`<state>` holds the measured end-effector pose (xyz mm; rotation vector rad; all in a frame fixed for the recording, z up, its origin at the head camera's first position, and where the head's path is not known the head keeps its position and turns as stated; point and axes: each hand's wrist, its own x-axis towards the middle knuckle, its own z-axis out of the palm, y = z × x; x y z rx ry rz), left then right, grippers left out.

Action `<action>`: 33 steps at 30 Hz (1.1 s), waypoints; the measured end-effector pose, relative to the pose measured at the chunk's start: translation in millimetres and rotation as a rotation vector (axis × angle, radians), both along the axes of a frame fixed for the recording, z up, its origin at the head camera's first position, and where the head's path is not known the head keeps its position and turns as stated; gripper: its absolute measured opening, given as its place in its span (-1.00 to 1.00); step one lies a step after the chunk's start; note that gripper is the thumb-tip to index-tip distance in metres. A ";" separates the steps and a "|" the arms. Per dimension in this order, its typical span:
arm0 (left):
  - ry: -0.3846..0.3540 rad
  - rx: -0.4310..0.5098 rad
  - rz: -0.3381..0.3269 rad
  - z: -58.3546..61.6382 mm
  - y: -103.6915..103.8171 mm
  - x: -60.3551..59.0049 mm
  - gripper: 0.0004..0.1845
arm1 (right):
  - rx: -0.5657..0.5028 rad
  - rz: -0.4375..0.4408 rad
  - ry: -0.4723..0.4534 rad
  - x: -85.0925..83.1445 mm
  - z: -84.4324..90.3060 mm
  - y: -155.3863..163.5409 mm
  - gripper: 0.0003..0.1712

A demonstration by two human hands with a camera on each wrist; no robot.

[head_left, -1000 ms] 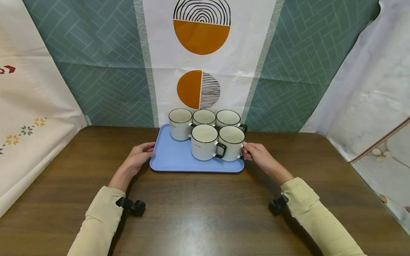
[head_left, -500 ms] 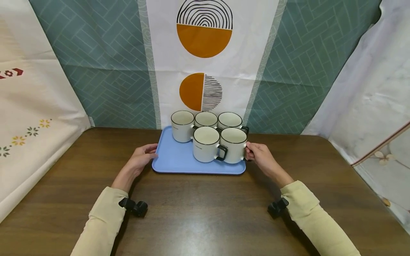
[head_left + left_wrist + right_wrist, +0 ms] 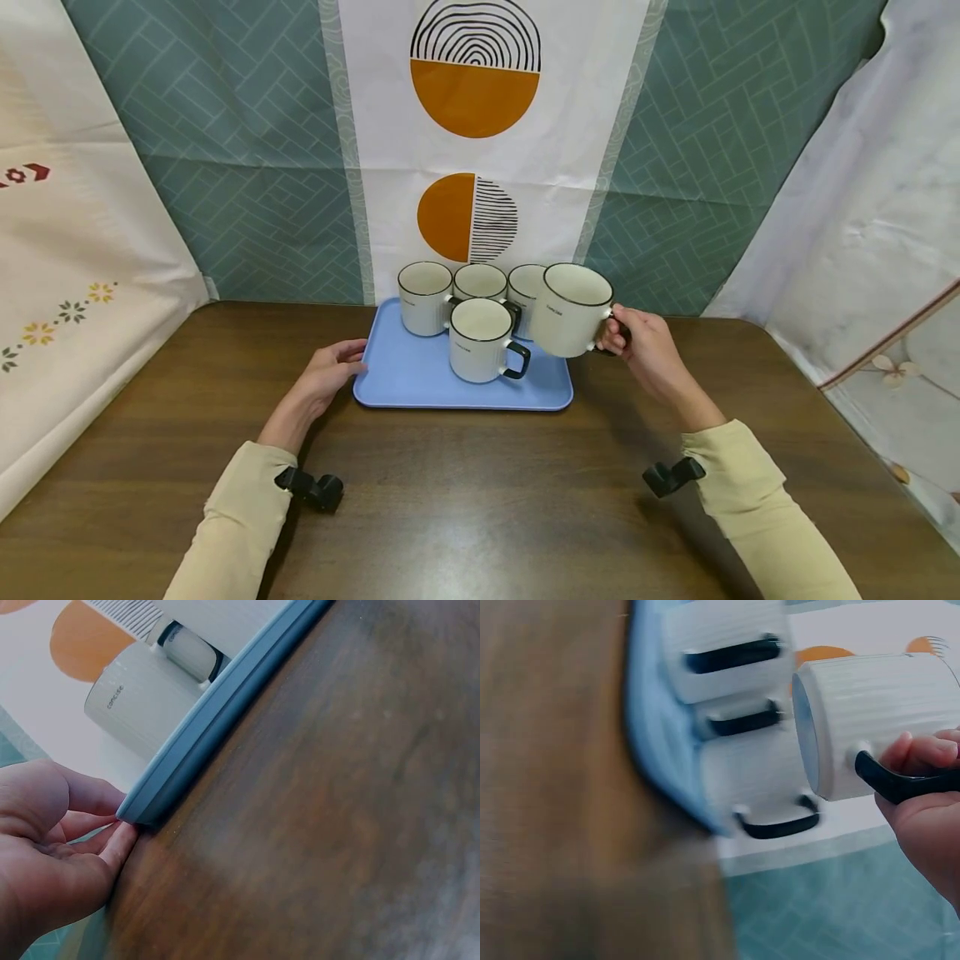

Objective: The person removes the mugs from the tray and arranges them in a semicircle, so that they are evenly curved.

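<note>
My right hand (image 3: 645,343) grips the black handle of a white mug (image 3: 570,310) and holds it in the air above the right end of the blue tray (image 3: 420,385). The right wrist view shows the same lifted mug (image 3: 877,720) with my fingers (image 3: 922,754) curled round its handle. Several more white mugs with black handles stand on the tray, one at the front (image 3: 480,340) and three at the back. My left hand (image 3: 330,371) holds the tray's left edge (image 3: 202,746), fingers (image 3: 90,825) curled against the rim.
The tray sits on a brown wooden table (image 3: 480,500) near its far edge. A patterned teal and white backdrop (image 3: 472,125) hangs right behind the mugs. Pale cloths (image 3: 67,275) drape both sides. Bare wood lies between me and the tray.
My right hand has lifted the front right mug off the tray and raised it up and to the right. My left hand stays on the tray's left edge.
</note>
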<state>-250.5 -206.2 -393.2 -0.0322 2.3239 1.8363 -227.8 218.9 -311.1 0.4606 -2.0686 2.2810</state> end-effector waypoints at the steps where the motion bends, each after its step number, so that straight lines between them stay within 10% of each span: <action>1: -0.002 0.000 0.000 0.3 0.1 0.2 -0.43 | -0.009 -0.003 0.016 0.7 5.1 2.0 -0.56; 11: 0.009 -0.006 0.000 0.0 -3.0 0.6 -0.43 | -0.138 -0.150 0.098 -6.6 31.5 13.9 -0.54; 19: 0.008 0.001 -0.026 0.0 -1.0 1.9 -0.44 | -0.261 -0.285 -0.021 -24.9 14.8 31.2 -0.50; 33: 0.029 0.008 -0.015 -1.7 0.1 2.0 -0.44 | -0.157 -0.281 -0.128 -55.7 -24.2 58.1 -0.54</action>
